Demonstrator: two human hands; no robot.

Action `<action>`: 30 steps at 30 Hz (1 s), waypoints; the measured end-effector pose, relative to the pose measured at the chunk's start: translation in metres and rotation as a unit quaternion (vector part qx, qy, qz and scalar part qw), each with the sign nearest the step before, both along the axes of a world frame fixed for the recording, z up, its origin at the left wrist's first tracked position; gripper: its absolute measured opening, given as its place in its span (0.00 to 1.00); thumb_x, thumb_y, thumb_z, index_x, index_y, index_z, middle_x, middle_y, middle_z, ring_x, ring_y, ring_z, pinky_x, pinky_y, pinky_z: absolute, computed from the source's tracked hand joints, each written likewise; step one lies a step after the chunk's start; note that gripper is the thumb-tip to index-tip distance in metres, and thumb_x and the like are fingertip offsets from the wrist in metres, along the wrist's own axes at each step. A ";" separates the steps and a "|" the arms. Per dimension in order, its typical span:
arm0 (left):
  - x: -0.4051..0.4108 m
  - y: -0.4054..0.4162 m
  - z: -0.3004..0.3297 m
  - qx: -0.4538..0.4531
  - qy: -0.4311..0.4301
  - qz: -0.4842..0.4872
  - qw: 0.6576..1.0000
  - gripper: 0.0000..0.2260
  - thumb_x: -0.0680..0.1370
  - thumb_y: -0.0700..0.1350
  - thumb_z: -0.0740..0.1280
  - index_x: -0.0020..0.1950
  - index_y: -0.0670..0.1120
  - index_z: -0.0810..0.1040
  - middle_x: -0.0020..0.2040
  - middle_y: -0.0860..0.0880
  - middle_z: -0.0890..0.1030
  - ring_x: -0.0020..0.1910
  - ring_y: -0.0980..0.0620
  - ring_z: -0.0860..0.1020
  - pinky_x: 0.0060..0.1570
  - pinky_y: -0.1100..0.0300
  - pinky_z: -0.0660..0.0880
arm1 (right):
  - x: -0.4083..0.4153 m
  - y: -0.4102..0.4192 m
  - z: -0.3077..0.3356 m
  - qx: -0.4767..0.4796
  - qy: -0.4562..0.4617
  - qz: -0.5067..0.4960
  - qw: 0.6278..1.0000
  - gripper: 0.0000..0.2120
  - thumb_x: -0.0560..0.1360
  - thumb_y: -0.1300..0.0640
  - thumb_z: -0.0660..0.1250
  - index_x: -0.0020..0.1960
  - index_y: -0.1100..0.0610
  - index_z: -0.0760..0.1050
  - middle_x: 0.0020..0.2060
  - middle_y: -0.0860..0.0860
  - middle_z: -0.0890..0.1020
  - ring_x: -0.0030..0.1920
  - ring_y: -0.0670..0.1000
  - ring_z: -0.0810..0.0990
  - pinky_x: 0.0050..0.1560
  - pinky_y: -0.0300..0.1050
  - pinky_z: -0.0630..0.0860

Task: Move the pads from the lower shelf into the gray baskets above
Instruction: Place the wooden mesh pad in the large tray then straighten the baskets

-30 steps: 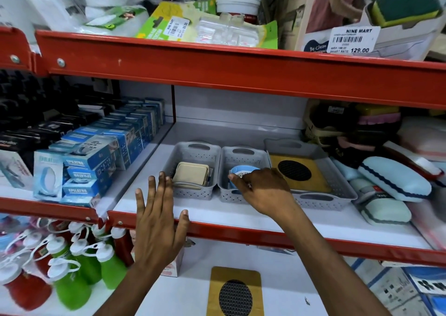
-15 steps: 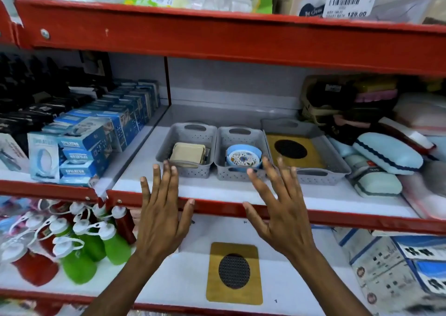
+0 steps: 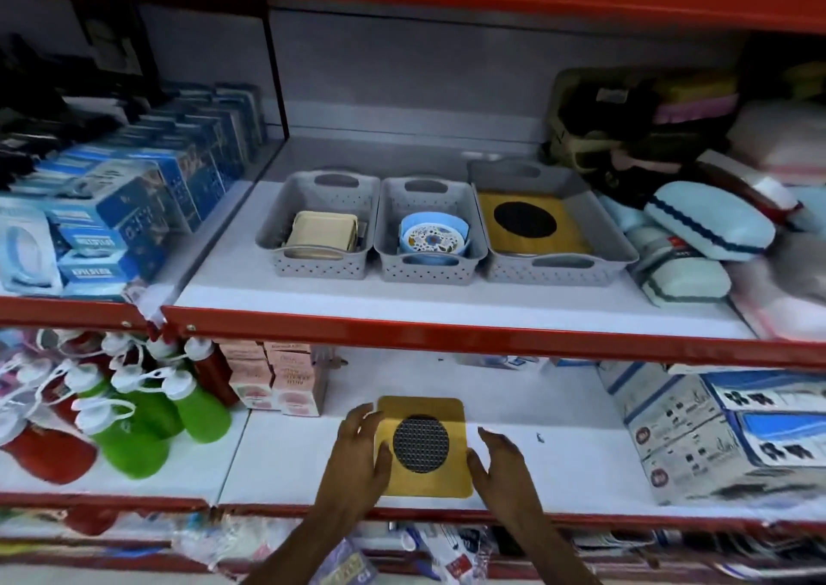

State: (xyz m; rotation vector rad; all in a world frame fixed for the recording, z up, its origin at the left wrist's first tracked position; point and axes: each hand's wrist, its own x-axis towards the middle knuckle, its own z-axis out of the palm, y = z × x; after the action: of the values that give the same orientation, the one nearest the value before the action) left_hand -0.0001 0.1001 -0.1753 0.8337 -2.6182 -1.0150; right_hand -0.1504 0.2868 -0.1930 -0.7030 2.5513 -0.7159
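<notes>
A yellow square pad (image 3: 424, 477) with a dark round mesh centre lies flat on the lower white shelf. My left hand (image 3: 357, 455) rests at its left edge, fingers apart, thumb touching the pad. My right hand (image 3: 503, 461) sits at its right edge, fingers apart, holding nothing. Above stand three gray baskets: the left basket (image 3: 272, 245) holds beige pads (image 3: 322, 236), the middle basket (image 3: 389, 245) holds round blue pads (image 3: 433, 238), and the right basket (image 3: 617, 249) holds a yellow pad (image 3: 567, 236) like the lower one.
Red shelf rails (image 3: 447, 329) run across above and below the hands. Green and red squeeze bottles (image 3: 147, 419) and small pink boxes (image 3: 286, 383) stand left of the pad. Blue-white cartons (image 3: 715, 428) sit to the right. Blue boxes (image 3: 111, 218) and soft pouches (image 3: 706, 222) flank the baskets.
Both hands dropped from the upper shelf's front edge to the lower shelf and now flank the yellow pad. The view tilted downward.
</notes>
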 end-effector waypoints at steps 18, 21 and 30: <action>-0.012 -0.007 -0.026 0.193 -0.030 0.177 0.964 0.19 0.70 0.26 0.64 0.43 0.51 0.80 0.41 0.48 0.85 0.42 0.55 0.85 0.39 0.68 0.76 | -0.013 0.001 -0.037 -0.142 -0.230 -0.160 0.949 0.12 0.69 0.71 0.74 0.38 0.53 0.84 0.36 0.52 0.86 0.46 0.60 0.84 0.57 0.58 0.79; 0.009 -0.007 -0.007 0.172 0.052 0.163 0.970 0.21 0.71 0.26 0.67 0.44 0.54 0.80 0.40 0.53 0.86 0.39 0.60 0.83 0.41 0.64 0.81 | -0.009 0.014 -0.014 -0.212 -0.231 -0.126 0.941 0.09 0.70 0.69 0.74 0.46 0.57 0.84 0.43 0.55 0.88 0.50 0.62 0.85 0.56 0.59 0.81; 0.024 0.000 0.125 0.205 0.295 0.158 0.920 0.15 0.75 0.30 0.70 0.49 0.50 0.84 0.45 0.60 0.88 0.43 0.62 0.83 0.44 0.73 0.78 | 0.002 0.015 0.136 -0.419 -0.165 -0.068 0.890 0.06 0.72 0.70 0.74 0.46 0.61 0.82 0.41 0.55 0.87 0.42 0.50 0.85 0.45 0.39 0.82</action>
State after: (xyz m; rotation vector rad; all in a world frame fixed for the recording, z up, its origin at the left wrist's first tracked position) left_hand 0.0237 0.1005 -0.0499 0.8284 -1.7325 -1.4619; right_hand -0.1480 0.3022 -0.0574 -0.5663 1.9202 -1.8543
